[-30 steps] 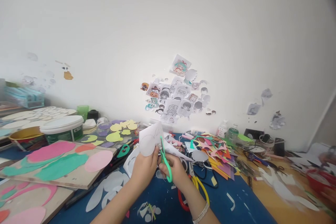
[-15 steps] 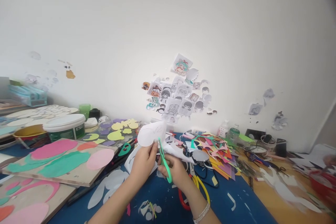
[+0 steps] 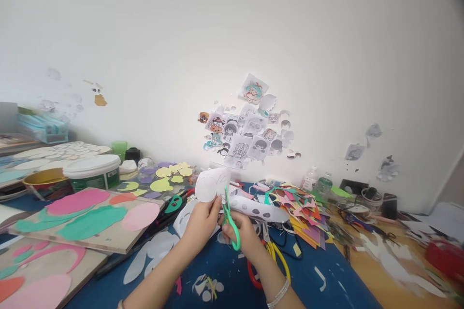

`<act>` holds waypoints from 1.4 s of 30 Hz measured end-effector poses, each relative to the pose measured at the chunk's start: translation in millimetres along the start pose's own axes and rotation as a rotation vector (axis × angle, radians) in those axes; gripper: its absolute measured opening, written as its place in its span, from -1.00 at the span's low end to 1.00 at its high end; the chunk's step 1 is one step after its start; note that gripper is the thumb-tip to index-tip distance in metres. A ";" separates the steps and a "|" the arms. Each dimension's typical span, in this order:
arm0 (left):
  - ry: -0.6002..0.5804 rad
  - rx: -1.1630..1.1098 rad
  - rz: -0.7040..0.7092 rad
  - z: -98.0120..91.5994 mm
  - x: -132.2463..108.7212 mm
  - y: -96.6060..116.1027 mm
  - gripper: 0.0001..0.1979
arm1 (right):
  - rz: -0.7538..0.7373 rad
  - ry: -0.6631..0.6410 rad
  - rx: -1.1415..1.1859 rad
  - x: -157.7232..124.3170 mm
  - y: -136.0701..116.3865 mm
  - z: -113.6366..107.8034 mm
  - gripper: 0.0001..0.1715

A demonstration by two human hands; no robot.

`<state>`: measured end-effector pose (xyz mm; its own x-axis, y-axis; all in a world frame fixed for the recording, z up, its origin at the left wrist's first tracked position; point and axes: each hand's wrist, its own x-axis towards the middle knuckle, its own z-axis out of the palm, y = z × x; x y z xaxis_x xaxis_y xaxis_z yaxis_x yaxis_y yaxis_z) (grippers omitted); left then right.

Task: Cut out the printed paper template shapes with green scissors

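My left hand (image 3: 200, 224) pinches a white sheet of paper (image 3: 212, 184) with pencil outlines, holding it upright above the blue table (image 3: 232, 270). My right hand (image 3: 245, 235) is closed round the handles of green scissors (image 3: 230, 216), whose blades point up into the paper's edge. A loose strip of the white paper (image 3: 259, 210) with dark spots trails off to the right of the scissors. A bracelet sits on my right wrist.
Boards with pink and green cut-outs (image 3: 87, 215) lie at left, beside a white tub (image 3: 92, 172). A heap of coloured paper scraps (image 3: 302, 207) sits at right. Yellow- and red-handled scissors (image 3: 273, 260) lie under my right wrist. Drawings (image 3: 246, 130) hang on the wall.
The paper has been turned a little in my left hand and the scissors have advanced along it. A cut strip now hangs further out to the right. The view drifted slightly.
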<state>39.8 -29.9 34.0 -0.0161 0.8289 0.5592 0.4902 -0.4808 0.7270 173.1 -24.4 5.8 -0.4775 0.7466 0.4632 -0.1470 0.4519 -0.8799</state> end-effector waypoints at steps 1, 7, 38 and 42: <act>-0.002 -0.009 -0.004 0.3 0.2 -0.5 -0.65 | -0.002 0.002 -0.001 0.0 -0.2 -0.1 -0.65; -0.042 -0.060 -0.017 -5.4 3.1 0.3 -0.64 | 0.035 -0.003 -0.033 -0.3 -1.4 -2.7 -0.72; 0.027 -0.060 0.007 -9.4 4.4 0.7 -0.67 | 0.077 0.015 -0.110 -0.1 3.8 -7.4 -0.70; 0.035 -0.059 0.020 -9.9 3.6 1.7 -0.67 | 0.079 0.014 -0.127 -0.3 -2.3 -4.7 -0.70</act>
<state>31.9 -30.6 41.2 -0.0375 0.8088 0.5869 0.4383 -0.5145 0.7370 177.7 -23.4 8.2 -0.4706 0.7891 0.3949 0.0024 0.4487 -0.8937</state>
